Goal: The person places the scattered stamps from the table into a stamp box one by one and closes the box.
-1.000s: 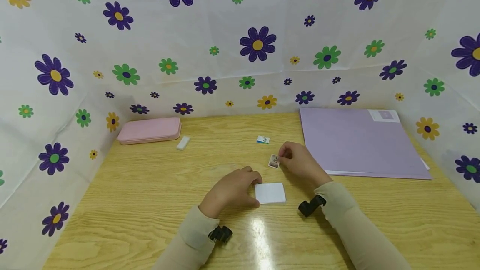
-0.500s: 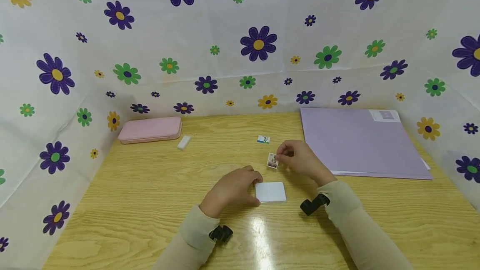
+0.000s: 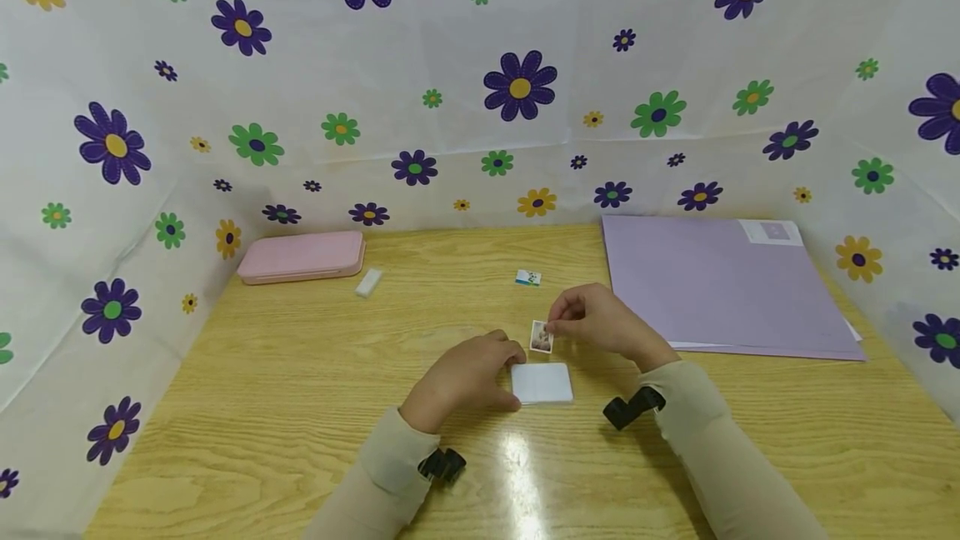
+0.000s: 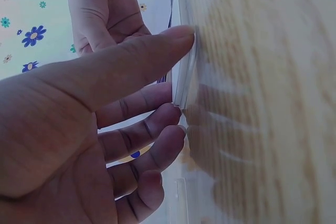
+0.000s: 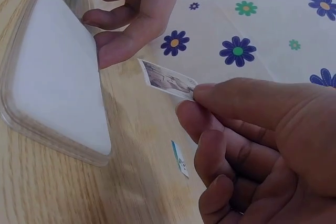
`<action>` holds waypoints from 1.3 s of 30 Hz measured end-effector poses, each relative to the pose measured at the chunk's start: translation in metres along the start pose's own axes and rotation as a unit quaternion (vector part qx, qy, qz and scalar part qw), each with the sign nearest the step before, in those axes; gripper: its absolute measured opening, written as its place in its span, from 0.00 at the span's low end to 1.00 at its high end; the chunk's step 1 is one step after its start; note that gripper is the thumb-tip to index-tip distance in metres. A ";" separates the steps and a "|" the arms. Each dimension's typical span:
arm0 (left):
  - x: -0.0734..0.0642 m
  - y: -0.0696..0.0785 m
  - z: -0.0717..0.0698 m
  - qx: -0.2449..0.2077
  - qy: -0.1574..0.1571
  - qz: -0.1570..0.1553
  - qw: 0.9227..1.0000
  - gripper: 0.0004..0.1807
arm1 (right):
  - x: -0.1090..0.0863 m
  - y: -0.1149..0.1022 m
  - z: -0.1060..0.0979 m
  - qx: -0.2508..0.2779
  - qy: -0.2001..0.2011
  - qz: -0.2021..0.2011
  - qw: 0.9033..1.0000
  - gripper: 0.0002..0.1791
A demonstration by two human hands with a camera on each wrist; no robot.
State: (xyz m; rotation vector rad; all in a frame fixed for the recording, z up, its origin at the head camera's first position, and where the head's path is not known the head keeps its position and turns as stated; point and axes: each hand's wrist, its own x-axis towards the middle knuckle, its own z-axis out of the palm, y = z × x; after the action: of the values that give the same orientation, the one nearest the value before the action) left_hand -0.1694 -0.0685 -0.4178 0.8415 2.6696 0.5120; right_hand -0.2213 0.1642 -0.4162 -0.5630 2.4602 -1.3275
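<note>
Between thumb and forefinger my right hand (image 3: 600, 323) pinches a small white-bordered picture (image 3: 542, 337), about stamp-sized, with a brownish print. It is held just beyond the far edge of a white rounded-corner stack (image 3: 542, 383). Clear layers show along the stack's edges in the right wrist view. My left hand (image 3: 468, 382) holds the stack at its left end, thumb at the near corner and fingers at the far one. In the left wrist view, the left thumb (image 4: 176, 38) presses the stack's edge. Farther back lies another small picture (image 3: 528, 277), blue and white.
A pink case (image 3: 302, 257) stands at the back left, with a small white block (image 3: 368, 282) beside it. At the back right lies a large purple folder (image 3: 720, 282) with papers under it. Flower-printed cloth (image 3: 442, 40) walls in the wooden table (image 3: 247, 407).
My right hand has drawn the small picture toward me and slightly left, closer to the white stack. The left hand keeps its place at the stack.
</note>
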 end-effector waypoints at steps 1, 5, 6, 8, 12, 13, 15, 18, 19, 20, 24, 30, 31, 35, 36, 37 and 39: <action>0.000 0.000 0.000 -0.001 0.000 -0.001 1.000 0.27 | 0.000 0.000 0.000 0.004 -0.007 0.002 1.000 0.04; 0.000 0.000 0.000 -0.003 -0.002 -0.002 1.000 0.27 | -0.001 -0.001 0.001 0.012 -0.032 0.000 0.999 0.04; 0.000 0.000 0.000 -0.003 -0.002 -0.002 1.000 0.27 | -0.001 -0.002 0.001 0.014 -0.041 -0.002 0.999 0.04; -0.001 0.000 0.000 -0.004 -0.003 -0.003 1.000 0.28 | -0.002 -0.004 0.002 0.018 -0.057 -0.006 0.998 0.04; -0.001 0.000 -0.001 -0.003 -0.004 -0.004 1.000 0.28 | -0.001 -0.004 0.007 0.017 -0.083 -0.010 0.996 0.03; -0.001 0.000 -0.001 -0.004 -0.005 -0.005 1.000 0.28 | -0.001 -0.005 0.008 0.015 -0.087 -0.012 0.996 0.03; -0.001 0.000 -0.001 -0.004 -0.006 -0.005 1.000 0.28 | -0.001 -0.005 0.011 0.011 -0.094 -0.017 0.995 0.03; -0.001 0.000 -0.001 -0.003 -0.008 -0.008 1.000 0.29 | -0.001 -0.006 0.014 0.008 -0.102 -0.026 0.994 0.03; -0.001 0.000 -0.001 -0.002 -0.009 -0.009 1.000 0.29 | -0.001 -0.006 0.015 0.009 -0.104 -0.029 0.994 0.03; -0.001 0.000 -0.001 -0.001 -0.009 -0.009 1.000 0.30 | -0.001 -0.006 0.017 0.008 -0.106 -0.032 0.994 0.03; -0.001 -0.001 -0.001 0.004 -0.007 -0.006 1.000 0.33 | 0.000 -0.006 0.022 0.007 -0.112 -0.039 0.993 0.03; -0.002 0.000 -0.002 0.000 -0.008 -0.003 1.000 0.31 | -0.001 -0.008 0.027 0.017 -0.120 -0.040 0.992 0.03; -0.002 0.000 -0.002 -0.001 -0.008 -0.004 1.000 0.31 | 0.000 -0.008 0.028 0.016 -0.121 -0.041 0.992 0.03; -0.002 0.000 -0.003 -0.005 -0.010 -0.004 1.000 0.31 | 0.000 -0.008 0.031 0.006 -0.123 -0.049 0.991 0.02; -0.002 0.000 -0.003 -0.006 -0.009 -0.004 1.000 0.30 | 0.000 -0.008 0.032 0.002 -0.123 -0.050 0.991 0.02; -0.002 0.001 -0.003 -0.006 -0.010 -0.003 1.000 0.30 | 0.001 -0.008 0.033 -0.003 -0.122 -0.053 0.991 0.02; -0.003 0.001 -0.003 -0.006 -0.009 -0.002 1.000 0.29 | 0.001 -0.007 0.034 -0.011 -0.121 -0.056 0.991 0.02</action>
State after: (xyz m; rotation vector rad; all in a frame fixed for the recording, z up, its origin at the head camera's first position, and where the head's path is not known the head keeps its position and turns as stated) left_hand -0.1683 -0.0702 -0.4143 0.8318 2.6483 0.5171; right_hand -0.2062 0.1352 -0.4281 -0.8280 2.2784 -1.1944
